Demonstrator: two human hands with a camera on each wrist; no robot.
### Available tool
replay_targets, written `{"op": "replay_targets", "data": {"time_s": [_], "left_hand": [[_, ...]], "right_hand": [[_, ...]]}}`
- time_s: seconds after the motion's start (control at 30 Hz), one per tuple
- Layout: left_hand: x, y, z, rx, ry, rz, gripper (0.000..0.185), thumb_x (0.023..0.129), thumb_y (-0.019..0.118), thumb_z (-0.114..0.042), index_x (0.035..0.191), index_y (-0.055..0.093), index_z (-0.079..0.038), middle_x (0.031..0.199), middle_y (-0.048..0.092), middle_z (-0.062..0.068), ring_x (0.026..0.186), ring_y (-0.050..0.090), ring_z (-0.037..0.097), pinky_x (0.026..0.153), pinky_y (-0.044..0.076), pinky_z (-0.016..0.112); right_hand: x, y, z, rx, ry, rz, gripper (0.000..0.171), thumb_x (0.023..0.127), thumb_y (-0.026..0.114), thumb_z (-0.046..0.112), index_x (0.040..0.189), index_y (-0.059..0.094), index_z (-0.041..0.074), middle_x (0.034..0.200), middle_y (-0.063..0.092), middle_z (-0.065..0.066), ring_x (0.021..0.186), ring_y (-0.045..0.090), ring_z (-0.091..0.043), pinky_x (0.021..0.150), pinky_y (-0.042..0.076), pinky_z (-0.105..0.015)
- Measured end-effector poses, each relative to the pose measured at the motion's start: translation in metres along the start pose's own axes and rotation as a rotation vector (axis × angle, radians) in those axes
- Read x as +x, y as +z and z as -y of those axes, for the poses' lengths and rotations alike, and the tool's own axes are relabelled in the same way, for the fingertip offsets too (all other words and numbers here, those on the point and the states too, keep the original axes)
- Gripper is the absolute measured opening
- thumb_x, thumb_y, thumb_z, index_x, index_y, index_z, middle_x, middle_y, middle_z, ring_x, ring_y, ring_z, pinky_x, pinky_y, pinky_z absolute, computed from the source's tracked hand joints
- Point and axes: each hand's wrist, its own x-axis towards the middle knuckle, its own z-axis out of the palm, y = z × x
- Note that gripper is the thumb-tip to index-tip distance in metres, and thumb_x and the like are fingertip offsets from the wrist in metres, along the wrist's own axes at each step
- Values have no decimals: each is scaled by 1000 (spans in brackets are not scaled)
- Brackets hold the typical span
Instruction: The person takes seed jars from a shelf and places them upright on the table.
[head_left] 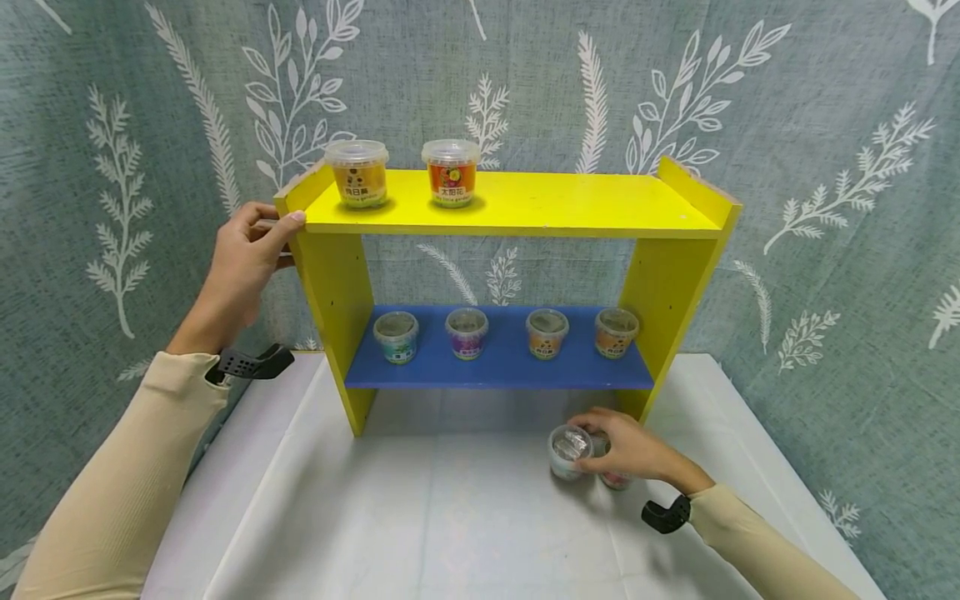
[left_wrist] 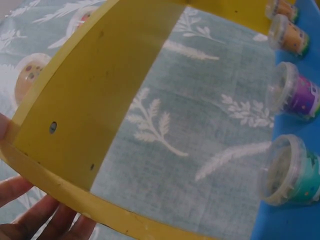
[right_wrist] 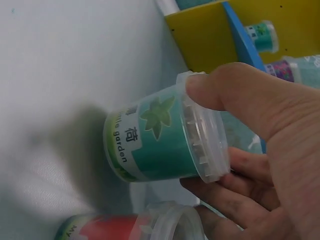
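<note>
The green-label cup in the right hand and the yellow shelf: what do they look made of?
Green-label cup: clear, glossy thin plastic by the look, with a see-through ribbed rim and a printed paper or film label. Yellow shelf: probably painted wood or fibreboard; matte yellow coat, flat thick boards, pale raw-looking edges at the top corners and small screw holes in the side panel.

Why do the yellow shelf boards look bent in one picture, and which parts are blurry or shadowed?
Left wrist view: the wide lens bows the yellow wooden shelf into a curve; the left hand's fingers at the edge are blurred. Right wrist view: the teal-labelled clear plastic cup is sharp and casts a soft dark shadow on the white table; the thumb looks oversized. Head view: even light, edges slightly curved.
</note>
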Motion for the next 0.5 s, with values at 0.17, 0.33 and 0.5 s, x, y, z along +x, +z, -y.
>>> {"op": "replay_targets", "data": {"time_s": [0.17, 0.33, 0.5], "left_hand": [[0, 0, 1, 18, 5, -1, 37, 101, 62, -47, 125, 54, -20, 120, 58, 0, 107, 60, 18, 87, 51, 25], [0, 0, 1, 16, 6, -4, 38, 101, 63, -46, 125, 54, -19, 120, 59, 1, 106, 62, 19, 84, 52, 21], [1, 0, 0, 16, 7, 3, 40, 101, 64, -47, 125, 53, -18, 120, 60, 2, 105, 63, 19, 84, 53, 21]], "right_hand": [[1, 1, -1, -58, -24, 18, 58, 87, 83, 42, 132, 65, 10, 119, 65, 1, 108, 65, -21, 90, 55, -43], [1, 4, -4, -86, -22, 41, 61, 88, 81, 44, 134, 65, 9, 127, 65, -4, 113, 63, -25, 93, 54, -47], [2, 4, -5, -94, -39, 52, 60, 88, 81, 43, 135, 65, 9, 129, 65, -5, 114, 63, -26, 93, 54, -48]]}}
